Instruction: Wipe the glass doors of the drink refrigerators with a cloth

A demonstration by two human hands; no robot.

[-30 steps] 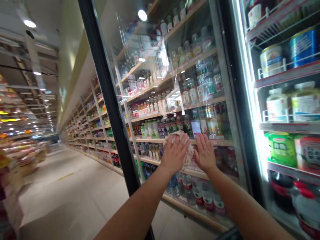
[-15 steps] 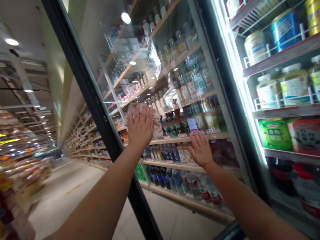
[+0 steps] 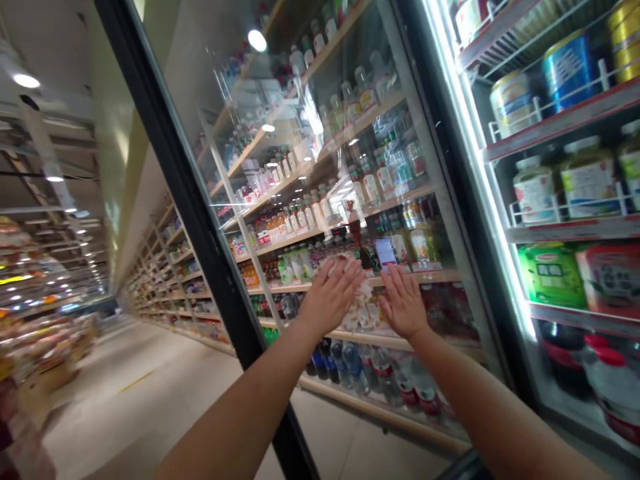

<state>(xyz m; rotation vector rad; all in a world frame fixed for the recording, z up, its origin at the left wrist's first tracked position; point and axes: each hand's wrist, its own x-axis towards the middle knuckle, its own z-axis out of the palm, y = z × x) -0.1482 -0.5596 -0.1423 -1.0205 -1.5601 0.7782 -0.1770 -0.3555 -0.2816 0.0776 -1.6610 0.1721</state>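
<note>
An open glass fridge door (image 3: pixel 300 133) with a black frame swings out in front of me. My left hand (image 3: pixel 330 297) lies flat on the pane, fingers stretched out, pressing a pale crumpled cloth (image 3: pixel 361 303) against the glass. Just to its right, my right hand (image 3: pixel 403 303) rests open and flat on the same pane with nothing in it. The two hands sit close together at mid height of the door. Most of the cloth is hidden under my left palm.
The lit fridge interior (image 3: pixel 565 220) at the right holds jars, tins and packets on wire shelves. Through the glass I see long shelves of bottles (image 3: pixel 350 360). A shop aisle floor (image 3: pixel 140 393) runs away on the left, with produce stands (image 3: pixel 45 333) beside it.
My left hand slid the cloth up and to the left across the glass, then back down to the right beside my right hand. The right hand stayed flat in place.
</note>
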